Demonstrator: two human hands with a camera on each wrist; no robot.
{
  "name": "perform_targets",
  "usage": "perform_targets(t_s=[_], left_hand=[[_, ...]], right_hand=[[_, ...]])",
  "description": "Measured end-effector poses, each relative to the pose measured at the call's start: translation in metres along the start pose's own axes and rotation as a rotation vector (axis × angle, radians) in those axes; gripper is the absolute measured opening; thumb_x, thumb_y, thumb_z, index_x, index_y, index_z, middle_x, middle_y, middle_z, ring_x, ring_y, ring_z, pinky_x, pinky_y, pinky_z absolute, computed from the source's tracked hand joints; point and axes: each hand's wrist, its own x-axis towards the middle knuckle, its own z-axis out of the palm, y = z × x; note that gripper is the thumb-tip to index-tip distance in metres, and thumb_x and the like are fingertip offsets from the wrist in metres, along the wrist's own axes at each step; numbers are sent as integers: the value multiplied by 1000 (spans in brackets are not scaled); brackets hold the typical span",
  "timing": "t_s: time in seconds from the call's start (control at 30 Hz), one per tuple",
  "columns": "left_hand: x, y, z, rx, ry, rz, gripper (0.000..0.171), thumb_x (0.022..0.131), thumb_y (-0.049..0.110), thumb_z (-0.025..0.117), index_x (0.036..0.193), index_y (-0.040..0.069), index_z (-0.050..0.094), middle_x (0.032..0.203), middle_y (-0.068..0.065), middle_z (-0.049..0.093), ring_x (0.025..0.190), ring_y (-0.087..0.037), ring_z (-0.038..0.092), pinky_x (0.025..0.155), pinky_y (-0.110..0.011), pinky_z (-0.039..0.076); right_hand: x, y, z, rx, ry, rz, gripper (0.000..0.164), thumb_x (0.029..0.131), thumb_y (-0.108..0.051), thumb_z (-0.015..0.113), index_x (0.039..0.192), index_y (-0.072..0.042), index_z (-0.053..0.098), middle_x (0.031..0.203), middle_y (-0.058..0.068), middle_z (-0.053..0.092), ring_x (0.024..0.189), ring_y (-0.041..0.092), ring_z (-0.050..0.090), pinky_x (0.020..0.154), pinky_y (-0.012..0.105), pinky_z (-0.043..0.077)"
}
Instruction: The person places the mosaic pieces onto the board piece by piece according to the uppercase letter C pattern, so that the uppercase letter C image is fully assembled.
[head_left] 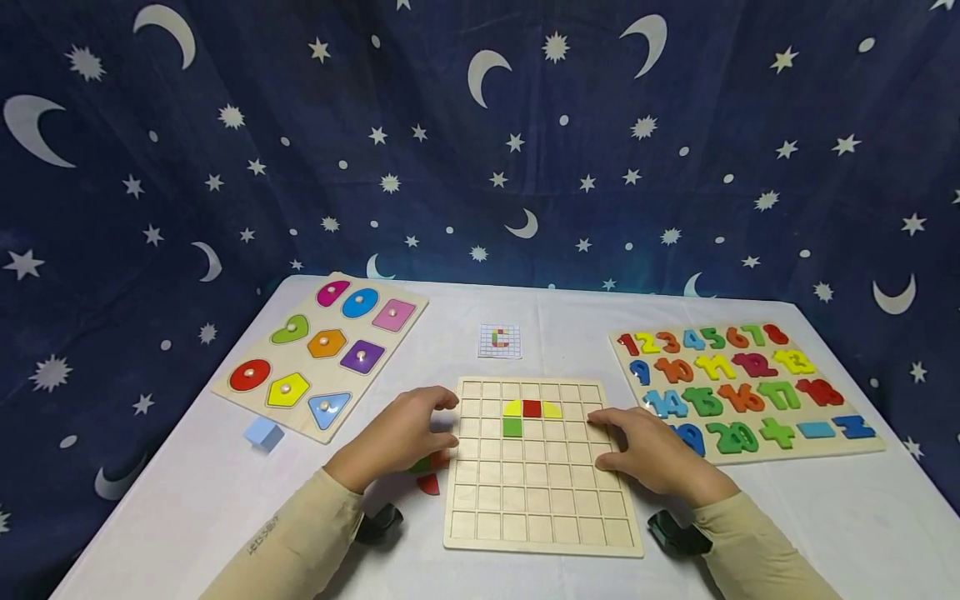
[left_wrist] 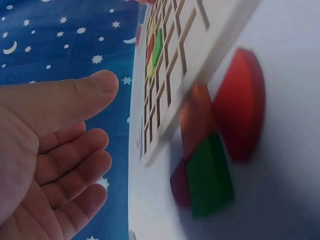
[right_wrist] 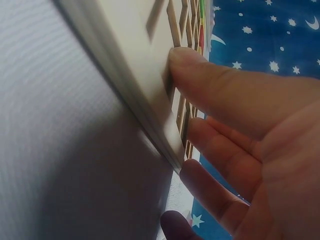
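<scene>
Wooden grid board (head_left: pixel 536 500), right fingers (head_left: pixel 609 417) touching, left fingers (left_wrist: pixel 86 173) loosely parted.

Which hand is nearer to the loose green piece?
Left. The left hand is close to the green piece without touching; the right hand is at the right edge of the grid board.

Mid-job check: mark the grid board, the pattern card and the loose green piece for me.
Grid board (head_left: pixel 536 475): head view, on a bare cell near its middle.
Pattern card (head_left: pixel 500 341): head view, middle of its printed face.
Loose green piece (left_wrist: pixel 206 176): left wrist view, middle of its visible surface.
</scene>
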Motion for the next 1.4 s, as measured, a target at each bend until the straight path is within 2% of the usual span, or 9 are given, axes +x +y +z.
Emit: perform_targets(t_s=[0.23,0.63,1.0,1.4], left_hand=[[-14,-10,-6,13,45,-27,45,79,10,84,119,1,66,114,-7,67,109,-26,61,99,-43,47],[-28,-22,-9,37,46,-62,50,76,9,87,121,2,66,116,-6,67,115,-28,60,101,-45,46],[-36,-33,-3,29,46,-58,47,75,7,87,117,2,67,112,-4,67,113,-27,61,101,-44,46],[-41,-37,1,26,32,-73,43,75,5,86,114,4,67,108,0,67,106,-23,61,99,-43,47]], right_hand=[[-1,0,0,3,3,-3,58,83,-26,82,134,-9,62,131,11,61,121,35,53,99,57,42],[-1,2,1,9,6,-18,58,83,-26,82,135,-8,61,131,11,61,121,35,53,99,56,42],[0,3,0,7,4,-23,58,84,-25,82,135,-8,61,132,11,60,122,35,52,100,56,42],[2,5,2,-1,11,-19,58,83,-25,82,135,-8,61,132,12,60,121,35,52,99,56,42]])
